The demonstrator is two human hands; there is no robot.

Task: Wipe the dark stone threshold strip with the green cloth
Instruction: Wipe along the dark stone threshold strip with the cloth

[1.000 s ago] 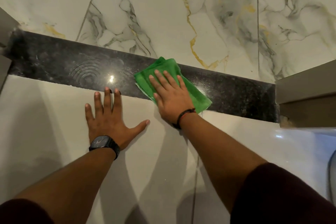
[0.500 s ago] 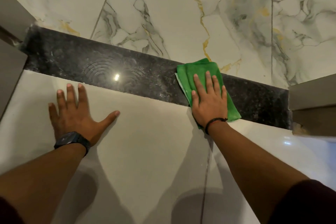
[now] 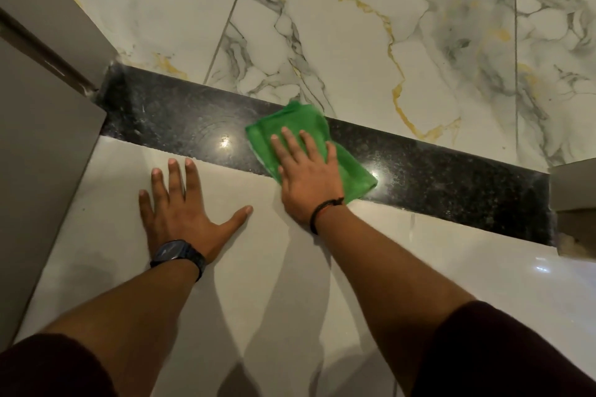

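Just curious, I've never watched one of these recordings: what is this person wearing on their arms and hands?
Both hands are bare, no gloves. The left hand has a dark wristwatch with a dark band. The right hand has a thin dark cord bracelet. Dark maroon sleeves are pushed up, leaving the forearms bare.

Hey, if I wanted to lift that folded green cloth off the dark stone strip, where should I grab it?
Probably the free right corner of the folded green cloth, coming from the right. It lies flat on the dark stone threshold strip, and the right hand presses flat on its middle, so only the corners and far edge are exposed. Pinch there with thumb and fingers.
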